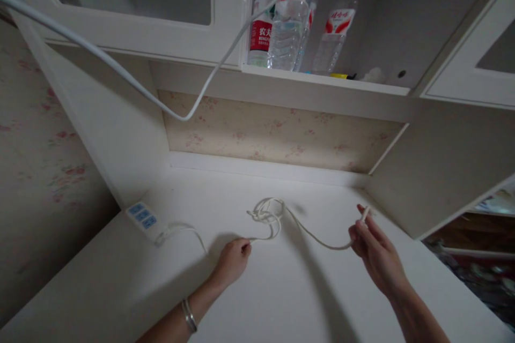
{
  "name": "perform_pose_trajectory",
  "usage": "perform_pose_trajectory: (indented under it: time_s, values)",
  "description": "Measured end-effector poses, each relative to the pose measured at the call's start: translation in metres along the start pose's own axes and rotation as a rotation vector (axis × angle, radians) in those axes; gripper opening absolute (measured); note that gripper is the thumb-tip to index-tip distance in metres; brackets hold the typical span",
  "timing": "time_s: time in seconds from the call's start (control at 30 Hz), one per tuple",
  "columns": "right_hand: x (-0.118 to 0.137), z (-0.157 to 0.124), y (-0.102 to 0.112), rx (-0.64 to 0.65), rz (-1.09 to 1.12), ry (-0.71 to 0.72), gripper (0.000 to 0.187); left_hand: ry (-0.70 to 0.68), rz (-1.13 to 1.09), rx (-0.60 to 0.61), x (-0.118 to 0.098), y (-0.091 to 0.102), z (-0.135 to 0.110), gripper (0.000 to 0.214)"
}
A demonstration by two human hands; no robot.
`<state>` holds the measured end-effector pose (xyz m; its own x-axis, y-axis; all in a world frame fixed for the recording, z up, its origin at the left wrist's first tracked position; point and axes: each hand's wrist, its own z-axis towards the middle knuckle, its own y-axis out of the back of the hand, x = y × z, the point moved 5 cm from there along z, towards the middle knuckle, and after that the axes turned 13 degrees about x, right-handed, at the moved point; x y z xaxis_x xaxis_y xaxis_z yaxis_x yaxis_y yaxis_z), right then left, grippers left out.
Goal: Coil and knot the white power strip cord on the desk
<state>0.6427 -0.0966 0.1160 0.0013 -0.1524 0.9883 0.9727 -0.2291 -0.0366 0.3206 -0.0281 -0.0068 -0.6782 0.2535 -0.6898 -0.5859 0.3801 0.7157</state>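
White cord (267, 215), tangled middle between left hand (233, 260) and right hand (373, 251), both pinching it.

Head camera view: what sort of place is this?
Probably a home, perhaps a bedroom desk nook: floral wallpaper, white cupboards with water bottles on a shelf, and a power strip on the desk. The left hand and right hand hold a white cord.
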Motion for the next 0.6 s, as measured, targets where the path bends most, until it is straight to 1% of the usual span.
perform_pose_trajectory:
  time_s: [0.07,0.13,0.2,0.23,0.3,0.37,0.47,0.53,0.6]
  values:
    - [0.004,-0.012,-0.021,0.068,-0.129,-0.031,0.068,-0.035,0.012,-0.015,-0.01,-0.006,0.01,0.028]
    - [0.005,-0.022,-0.046,0.172,-0.301,-0.055,0.071,-0.075,0.034,-0.051,-0.018,-0.008,0.015,0.026]
    - [0.004,-0.032,-0.075,0.299,-0.451,-0.056,0.071,-0.115,0.052,-0.091,-0.021,-0.005,0.011,0.025]
    - [0.002,-0.037,-0.089,0.358,-0.5,-0.054,0.07,-0.135,0.053,-0.114,-0.021,0.0,0.005,0.027]
    - [-0.003,-0.045,-0.118,0.463,-0.548,-0.054,0.068,-0.18,0.044,-0.161,-0.017,0.017,-0.011,0.032]
    - [-0.009,-0.053,-0.144,0.549,-0.556,-0.052,0.065,-0.232,0.058,-0.201,-0.008,0.04,-0.032,0.03]
    - [-0.02,-0.063,-0.181,0.657,-0.528,-0.064,0.064,-0.263,0.157,-0.215,0.017,0.078,-0.056,0.025]
    - [-0.026,-0.069,-0.205,0.715,-0.486,-0.078,0.063,-0.229,0.271,-0.281,0.037,0.104,-0.064,0.024]
    - [-0.034,-0.074,-0.227,0.764,-0.445,-0.085,0.061,-0.206,0.385,-0.34,0.054,0.124,-0.065,0.025]
